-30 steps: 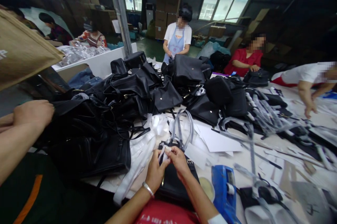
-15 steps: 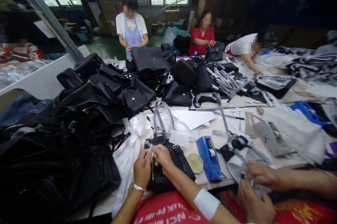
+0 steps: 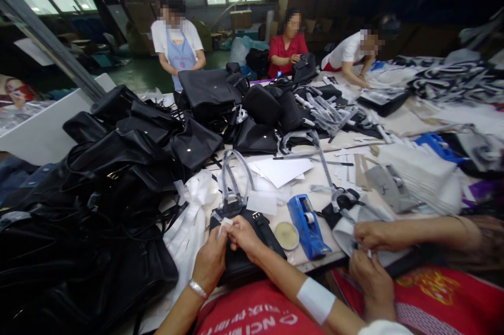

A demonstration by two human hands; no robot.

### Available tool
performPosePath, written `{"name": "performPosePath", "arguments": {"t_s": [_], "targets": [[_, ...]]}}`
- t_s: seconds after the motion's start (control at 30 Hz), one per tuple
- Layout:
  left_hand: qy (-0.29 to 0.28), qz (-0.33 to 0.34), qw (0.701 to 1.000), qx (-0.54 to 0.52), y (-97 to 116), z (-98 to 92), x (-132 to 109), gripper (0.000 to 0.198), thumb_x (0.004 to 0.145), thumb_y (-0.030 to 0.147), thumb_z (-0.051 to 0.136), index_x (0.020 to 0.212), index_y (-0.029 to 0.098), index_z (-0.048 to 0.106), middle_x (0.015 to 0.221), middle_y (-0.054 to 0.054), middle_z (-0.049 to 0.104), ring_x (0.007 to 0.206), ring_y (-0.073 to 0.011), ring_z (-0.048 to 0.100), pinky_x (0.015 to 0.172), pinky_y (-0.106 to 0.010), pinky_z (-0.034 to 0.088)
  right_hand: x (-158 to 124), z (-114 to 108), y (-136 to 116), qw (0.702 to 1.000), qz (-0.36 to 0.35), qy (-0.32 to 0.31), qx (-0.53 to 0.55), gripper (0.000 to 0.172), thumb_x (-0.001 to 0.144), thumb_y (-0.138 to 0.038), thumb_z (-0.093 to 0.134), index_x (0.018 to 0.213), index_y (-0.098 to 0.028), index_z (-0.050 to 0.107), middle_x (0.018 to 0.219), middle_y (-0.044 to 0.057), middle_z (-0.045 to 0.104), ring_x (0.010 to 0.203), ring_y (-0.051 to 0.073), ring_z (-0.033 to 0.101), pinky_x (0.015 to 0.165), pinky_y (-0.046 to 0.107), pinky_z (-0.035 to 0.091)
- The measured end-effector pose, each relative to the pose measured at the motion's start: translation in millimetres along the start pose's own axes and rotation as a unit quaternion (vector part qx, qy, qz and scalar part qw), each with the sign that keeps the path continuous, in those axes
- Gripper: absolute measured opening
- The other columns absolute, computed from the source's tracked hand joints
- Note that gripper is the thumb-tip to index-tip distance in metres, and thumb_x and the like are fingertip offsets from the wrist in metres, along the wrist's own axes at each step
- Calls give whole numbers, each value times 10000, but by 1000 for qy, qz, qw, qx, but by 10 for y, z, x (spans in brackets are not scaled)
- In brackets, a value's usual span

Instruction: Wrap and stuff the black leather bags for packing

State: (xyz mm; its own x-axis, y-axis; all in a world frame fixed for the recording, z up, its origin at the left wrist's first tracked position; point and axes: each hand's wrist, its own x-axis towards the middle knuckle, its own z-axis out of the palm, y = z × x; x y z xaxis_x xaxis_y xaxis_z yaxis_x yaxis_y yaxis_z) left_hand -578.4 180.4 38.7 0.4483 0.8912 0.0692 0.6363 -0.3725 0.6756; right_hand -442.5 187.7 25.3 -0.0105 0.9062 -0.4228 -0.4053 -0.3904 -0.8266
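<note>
White and thin, paper or film, I cannot tell which, a small folded strip (image 3: 226, 223) sits between the fingers of the left hand (image 3: 212, 256) and right hand (image 3: 244, 238), all pinched together on it. Half a second ago it stood out as a narrow loop; now it shows as a compact tab, suggesting it is being folded or straightened. Just beneath, the boxy black leather handbag (image 3: 241, 268) lies on the pale surface (image 3: 333, 243), its film-wrapped handles (image 3: 224, 172) arching away. Rightward sit a round pale tub (image 3: 286, 235) and a blue plastic tape dispenser (image 3: 305, 227), then a co-worker's hands (image 3: 372, 269); leftward, black leather bags (image 3: 118, 161) are heaped.
</note>
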Motion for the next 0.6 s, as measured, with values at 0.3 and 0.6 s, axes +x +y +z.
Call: {"name": "performPosePath", "arguments": {"t_s": [0.3, 0.6], "targets": [[-87, -304, 839, -443, 66, -115, 212, 401, 700, 438, 697, 965, 156, 591, 797, -30, 681, 652, -140, 625, 650, -254, 504, 14, -103, -9, 935, -149, 12, -323, 135, 864, -315, 510, 960, -222, 517, 667, -38, 584, 546, 119, 560, 504, 204, 388], [-86, -309, 852, -413, -51, -111, 186, 354, 693, 460, 697, 822, 144, 603, 727, -11, 654, 564, -84, 551, 528, -169, 445, -686, -1314, -446, 744, -158, 314, -569, 207, 931, -275, 381, 922, -195, 572, 899, 94, 629, 860, 208, 561, 752, 295, 358]]}}
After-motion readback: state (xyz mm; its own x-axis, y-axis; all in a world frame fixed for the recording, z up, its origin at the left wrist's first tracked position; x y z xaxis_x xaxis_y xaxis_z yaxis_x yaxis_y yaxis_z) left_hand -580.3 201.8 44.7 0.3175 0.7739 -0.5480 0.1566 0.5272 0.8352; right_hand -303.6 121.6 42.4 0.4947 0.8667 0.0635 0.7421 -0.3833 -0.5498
